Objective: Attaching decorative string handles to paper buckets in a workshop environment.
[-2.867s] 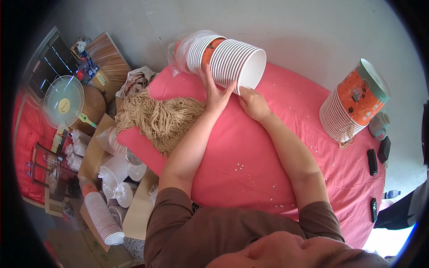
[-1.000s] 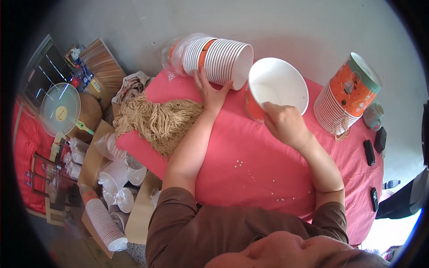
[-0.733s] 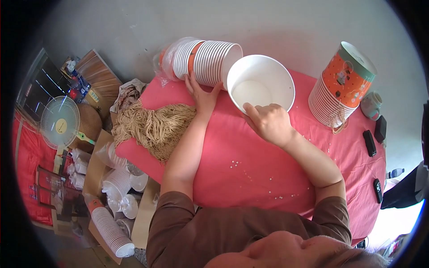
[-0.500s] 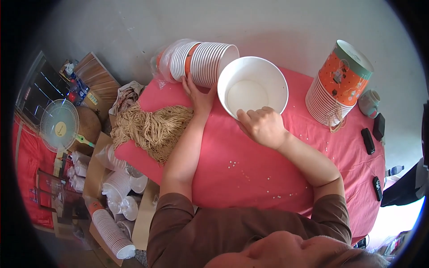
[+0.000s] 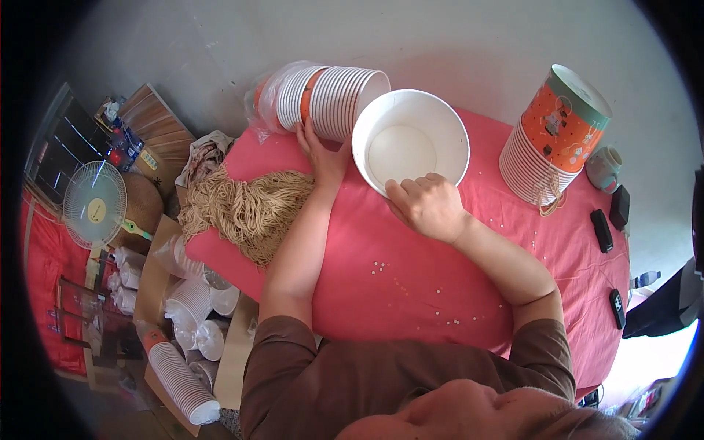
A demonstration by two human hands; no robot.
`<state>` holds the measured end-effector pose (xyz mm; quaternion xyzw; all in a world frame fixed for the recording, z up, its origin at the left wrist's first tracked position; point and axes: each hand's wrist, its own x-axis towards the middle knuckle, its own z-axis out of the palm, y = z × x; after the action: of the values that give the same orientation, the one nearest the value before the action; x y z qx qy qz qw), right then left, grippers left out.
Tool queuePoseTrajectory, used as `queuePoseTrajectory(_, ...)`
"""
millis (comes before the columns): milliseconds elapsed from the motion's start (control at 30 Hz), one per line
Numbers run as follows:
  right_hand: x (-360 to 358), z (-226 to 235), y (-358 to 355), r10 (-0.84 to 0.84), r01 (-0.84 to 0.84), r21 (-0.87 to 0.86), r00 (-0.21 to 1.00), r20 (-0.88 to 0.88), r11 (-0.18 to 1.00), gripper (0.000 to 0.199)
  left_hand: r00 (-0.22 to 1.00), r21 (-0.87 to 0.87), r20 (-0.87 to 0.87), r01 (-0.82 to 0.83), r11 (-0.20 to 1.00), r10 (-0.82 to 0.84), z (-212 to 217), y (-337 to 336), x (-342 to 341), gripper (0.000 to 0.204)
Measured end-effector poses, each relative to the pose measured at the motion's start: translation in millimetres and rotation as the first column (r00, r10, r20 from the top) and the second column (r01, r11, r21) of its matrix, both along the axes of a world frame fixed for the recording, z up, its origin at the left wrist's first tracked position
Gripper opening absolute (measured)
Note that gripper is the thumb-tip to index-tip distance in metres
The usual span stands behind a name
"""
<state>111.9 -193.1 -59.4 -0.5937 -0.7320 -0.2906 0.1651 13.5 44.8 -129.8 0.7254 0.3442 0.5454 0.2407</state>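
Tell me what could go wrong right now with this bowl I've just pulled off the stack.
The right hand grips the single white bowl only by its near rim, so it might buckle or slip. The lying stack of bowls is steadied just by the left hand and could roll on the pink tablecloth. The upright stack stands close enough to be knocked.

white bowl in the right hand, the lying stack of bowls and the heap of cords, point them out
white bowl (image 5: 402,150): head view, inner bottom.
lying stack of bowls (image 5: 334,99): head view, ribbed rims.
heap of cords (image 5: 246,209): head view, middle of the tangle.
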Motion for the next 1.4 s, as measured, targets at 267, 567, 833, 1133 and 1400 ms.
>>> queuePoseTrajectory(267,1,1,2,0.006,-0.006,-0.01,1.0,0.004,1.0,0.022,1.0,0.016,-0.013,-0.009,1.0,0.01,-1,6,1,0.107)
queuePoseTrajectory(567,-1,-2,2,0.02,-0.021,0.008,1.0,0.011,1.0,0.019,1.0,0.048,-0.001,0.002,0.999,-0.002,-4,5,-3,0.104)
queuePoseTrajectory(833,1,6,-5,0.042,-0.041,-0.044,0.999,0.013,0.998,0.017,0.999,0.022,-0.017,0.049,0.999,-0.048,-4,1,-6,0.105)
queuePoseTrajectory(1133,11,82,-56,0.198,-0.285,-0.186,0.902,-0.383,0.94,0.012,0.986,0.15,0.032,0.159,0.976,-0.166,35,-24,-10,0.061)
queuePoseTrajectory(1400,7,90,-71,0.021,-0.234,-0.502,0.919,-0.393,0.833,0.027,0.701,-0.281,-0.313,0.576,0.768,-0.641,60,-92,-49,0.025)
